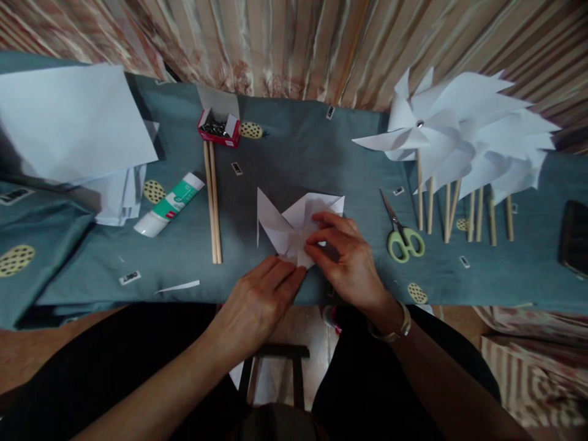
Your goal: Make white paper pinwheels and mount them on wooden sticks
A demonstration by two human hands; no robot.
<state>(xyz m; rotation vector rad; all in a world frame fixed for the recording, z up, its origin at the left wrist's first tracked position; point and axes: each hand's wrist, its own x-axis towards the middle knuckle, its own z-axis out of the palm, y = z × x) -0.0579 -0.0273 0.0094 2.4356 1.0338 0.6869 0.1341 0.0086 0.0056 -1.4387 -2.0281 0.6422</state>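
A white paper pinwheel (294,229), partly folded, lies near the front edge of the cloth-covered table. At its lower edge my left hand (269,288) has its fingers closed on the paper. From the right, my right hand (346,257) pinches a piece of the same paper near the middle, thumb and forefinger together. My fingers hide part of the folds. Green-handled scissors (400,236) lie to the right of my right hand. Two wooden sticks (212,205) lie side by side to the left of the pinwheel.
Several finished pinwheels on sticks (468,135) are heaped at the back right. A red box of metal pins (219,127) stands open behind the sticks. Farther left are a glue tube (169,205) and a stack of white paper (73,122). A dark phone-like object (574,239) sits far right.
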